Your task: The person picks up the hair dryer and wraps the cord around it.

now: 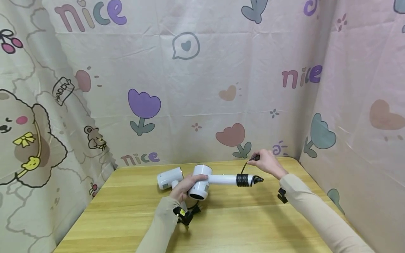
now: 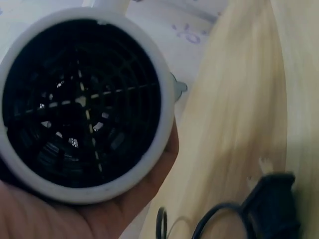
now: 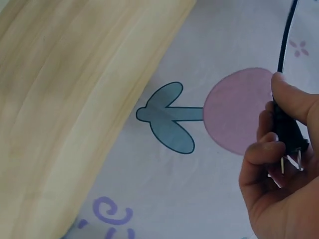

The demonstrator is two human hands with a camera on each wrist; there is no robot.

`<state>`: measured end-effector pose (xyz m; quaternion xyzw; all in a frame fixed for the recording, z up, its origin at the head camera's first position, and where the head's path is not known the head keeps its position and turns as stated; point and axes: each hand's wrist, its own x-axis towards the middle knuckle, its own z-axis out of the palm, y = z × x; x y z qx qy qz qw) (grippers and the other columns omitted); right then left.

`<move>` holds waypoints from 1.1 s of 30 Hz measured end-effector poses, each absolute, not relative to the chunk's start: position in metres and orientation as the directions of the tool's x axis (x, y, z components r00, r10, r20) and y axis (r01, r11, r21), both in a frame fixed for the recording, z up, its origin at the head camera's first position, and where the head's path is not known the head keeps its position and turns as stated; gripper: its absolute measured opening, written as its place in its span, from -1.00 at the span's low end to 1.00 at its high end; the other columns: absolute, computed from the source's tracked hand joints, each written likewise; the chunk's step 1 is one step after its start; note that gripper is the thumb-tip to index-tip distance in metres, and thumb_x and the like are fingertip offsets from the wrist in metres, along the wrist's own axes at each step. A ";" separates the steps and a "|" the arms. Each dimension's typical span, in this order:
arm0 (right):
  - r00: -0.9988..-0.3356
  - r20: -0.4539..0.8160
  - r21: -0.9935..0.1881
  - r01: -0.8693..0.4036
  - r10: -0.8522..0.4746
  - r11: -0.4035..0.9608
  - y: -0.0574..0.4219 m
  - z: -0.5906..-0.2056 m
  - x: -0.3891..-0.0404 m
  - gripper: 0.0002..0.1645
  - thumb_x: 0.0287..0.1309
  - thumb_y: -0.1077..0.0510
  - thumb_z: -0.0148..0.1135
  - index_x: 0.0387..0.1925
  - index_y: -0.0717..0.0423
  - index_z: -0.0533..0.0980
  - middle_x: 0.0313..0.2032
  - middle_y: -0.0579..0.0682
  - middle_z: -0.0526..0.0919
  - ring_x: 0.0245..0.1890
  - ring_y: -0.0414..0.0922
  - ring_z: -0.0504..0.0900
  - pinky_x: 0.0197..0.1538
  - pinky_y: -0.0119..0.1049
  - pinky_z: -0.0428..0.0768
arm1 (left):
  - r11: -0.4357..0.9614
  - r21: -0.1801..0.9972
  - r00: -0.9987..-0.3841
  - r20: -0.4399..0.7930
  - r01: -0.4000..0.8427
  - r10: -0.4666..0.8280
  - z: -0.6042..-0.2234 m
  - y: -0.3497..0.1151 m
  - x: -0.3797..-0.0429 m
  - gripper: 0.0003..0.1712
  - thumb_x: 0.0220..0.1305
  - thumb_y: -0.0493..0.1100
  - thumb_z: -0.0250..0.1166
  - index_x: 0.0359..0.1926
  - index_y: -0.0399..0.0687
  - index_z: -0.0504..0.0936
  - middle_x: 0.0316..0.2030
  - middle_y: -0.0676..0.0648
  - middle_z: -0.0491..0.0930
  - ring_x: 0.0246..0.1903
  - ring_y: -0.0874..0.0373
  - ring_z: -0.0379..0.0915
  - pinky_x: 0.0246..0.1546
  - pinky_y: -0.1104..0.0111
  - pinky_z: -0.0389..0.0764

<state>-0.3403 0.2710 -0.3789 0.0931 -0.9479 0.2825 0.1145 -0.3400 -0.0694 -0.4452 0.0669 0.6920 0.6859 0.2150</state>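
Note:
My left hand (image 1: pixel 184 188) grips a white hair dryer (image 1: pixel 221 179) by its head, the handle stretching out to the right above the table. Black cord (image 1: pixel 242 180) is wound in tight turns around the far part of that handle. In the left wrist view the dryer's round dark grille (image 2: pixel 82 102) faces the camera, with palm and fingers around its underside. Off to the right, my right hand (image 1: pixel 268 163) pinches the black plug (image 3: pixel 288 129) between thumb and fingers, its metal prongs showing. A short length of cord runs from the plug down to the coil.
A second white hair dryer (image 1: pixel 169 178) lies on the wooden table (image 1: pixel 240 225), partly behind the left hand. Its black plug (image 1: pixel 195 210) rests near the left wrist. A patterned cloth (image 1: pixel 190 88) hangs along the table's back and sides.

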 end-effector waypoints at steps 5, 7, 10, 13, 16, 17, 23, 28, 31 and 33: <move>-0.940 0.316 -0.498 -0.279 -0.128 0.821 0.265 -0.380 -0.338 -0.75 0.11 0.01 0.41 -0.28 0.10 0.66 -0.35 0.03 0.72 -0.43 -0.13 0.63 -0.38 -0.31 0.61 | 0.114 0.982 -0.916 -0.180 -0.149 0.358 -0.447 -0.070 -0.340 -0.15 0.12 0.08 0.40 0.30 -0.16 0.24 -0.16 -0.22 0.59 -0.30 0.02 0.62 -0.30 0.17 0.73; -0.928 0.350 -0.490 -0.300 -0.130 0.819 0.262 -0.380 -0.337 -0.75 0.10 0.02 0.41 -0.28 0.10 0.66 -0.35 0.03 0.71 -0.44 -0.13 0.62 -0.40 -0.33 0.60 | 0.129 0.982 -0.927 -0.175 -0.139 0.330 -0.448 -0.070 -0.340 -0.14 0.09 0.08 0.42 0.31 -0.15 0.26 -0.15 -0.23 0.60 -0.31 0.01 0.63 -0.31 0.17 0.73; -0.906 0.396 -0.444 -0.330 -0.148 0.833 0.256 -0.378 -0.334 -0.76 0.11 0.03 0.40 -0.30 0.12 0.63 -0.40 0.02 0.69 -0.49 -0.16 0.59 -0.45 -0.35 0.58 | 0.166 0.981 -0.946 -0.145 -0.099 0.290 -0.448 -0.068 -0.340 -0.10 0.04 0.09 0.46 0.31 -0.13 0.28 -0.11 -0.23 0.59 -0.29 0.00 0.62 -0.30 0.17 0.72; -0.888 0.429 -0.377 -0.346 -0.169 0.859 0.249 -0.374 -0.330 -0.77 0.14 0.03 0.38 -0.36 0.10 0.58 -0.47 -0.03 0.64 -0.56 -0.19 0.53 -0.53 -0.37 0.51 | 0.210 0.977 -0.963 -0.097 -0.044 0.251 -0.445 -0.065 -0.339 -0.09 0.00 0.09 0.49 0.29 -0.14 0.29 -0.06 -0.23 0.55 -0.25 -0.01 0.59 -0.28 0.19 0.70; -0.861 0.469 -0.309 -0.367 -0.195 0.877 0.242 -0.371 -0.324 -0.78 0.17 0.04 0.36 -0.40 0.09 0.54 -0.52 -0.06 0.60 -0.60 -0.21 0.48 -0.56 -0.38 0.45 | 0.249 0.968 -0.979 -0.038 0.014 0.202 -0.443 -0.060 -0.339 -0.10 -0.02 0.07 0.51 0.26 -0.17 0.31 -0.05 -0.24 0.53 -0.23 -0.02 0.57 -0.29 0.21 0.68; -0.850 0.486 -0.290 -0.378 -0.205 0.879 0.240 -0.370 -0.322 -0.78 0.17 0.05 0.35 -0.41 0.10 0.54 -0.53 -0.06 0.59 -0.60 -0.21 0.48 -0.55 -0.38 0.45 | 0.259 0.965 -0.983 -0.019 0.029 0.181 -0.442 -0.059 -0.339 -0.10 -0.03 0.06 0.51 0.26 -0.17 0.31 -0.05 -0.24 0.52 -0.23 -0.02 0.56 -0.29 0.22 0.68; -0.797 0.558 -0.243 -0.423 -0.231 0.873 0.228 -0.371 -0.309 -0.79 0.17 0.06 0.35 -0.34 0.14 0.66 -0.42 0.02 0.70 -0.51 -0.17 0.57 -0.49 -0.36 0.49 | 0.334 0.940 -0.997 0.080 0.072 -0.012 -0.442 -0.050 -0.340 -0.08 -0.03 0.11 0.49 0.24 -0.25 0.32 -0.09 -0.23 0.53 -0.22 -0.02 0.53 -0.30 0.26 0.63; -0.809 0.557 -0.292 -0.402 -0.188 0.868 0.222 -0.377 -0.301 -0.81 0.18 0.06 0.30 -0.26 0.08 0.69 -0.35 -0.01 0.72 -0.52 -0.20 0.54 -0.54 -0.36 0.43 | 0.336 0.939 -0.982 0.121 0.067 -0.142 -0.440 -0.043 -0.339 -0.03 -0.04 0.19 0.48 0.26 -0.22 0.30 -0.09 -0.23 0.54 -0.20 -0.05 0.53 -0.29 0.24 0.62; -0.834 0.527 -0.326 -0.378 -0.166 0.867 0.216 -0.384 -0.297 -0.85 0.16 0.08 0.28 -0.29 0.02 0.67 -0.45 -0.09 0.66 -0.62 -0.24 0.42 -0.61 -0.37 0.35 | 0.272 0.961 -0.976 0.103 0.049 -0.190 -0.441 -0.042 -0.339 -0.02 -0.02 0.20 0.47 0.28 -0.22 0.28 -0.05 -0.24 0.53 -0.16 -0.06 0.52 -0.25 0.24 0.61; -0.844 0.510 -0.327 -0.370 -0.167 0.870 0.212 -0.391 -0.294 -0.86 0.14 0.09 0.28 -0.29 0.01 0.67 -0.50 -0.13 0.62 -0.66 -0.26 0.37 -0.64 -0.39 0.32 | 0.195 0.980 -0.977 0.069 0.028 -0.203 -0.443 -0.042 -0.340 -0.02 0.00 0.19 0.46 0.29 -0.24 0.26 -0.02 -0.25 0.50 -0.13 -0.06 0.51 -0.21 0.24 0.61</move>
